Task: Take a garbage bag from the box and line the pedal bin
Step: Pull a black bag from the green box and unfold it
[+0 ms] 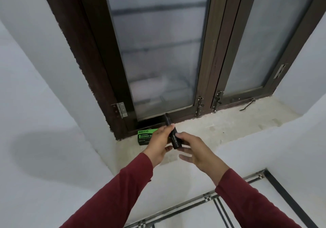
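Observation:
A green garbage bag box (145,136) lies on the window sill against the dark window frame. In front of it a black roll of garbage bags (173,136) is held up off the sill, slanting from the frame down toward me. My left hand (161,143) grips the roll from the left, fingers curled round its middle. My right hand (195,150) pinches the roll's lower end with thumb and forefinger, its other fingers spread below. The pedal bin is not in view.
The pale stone sill (229,125) runs right below a closed frosted window (158,51) with latches at its bottom. White walls flank the recess. A tiled floor with dark border lines (229,201) shows at the lower right.

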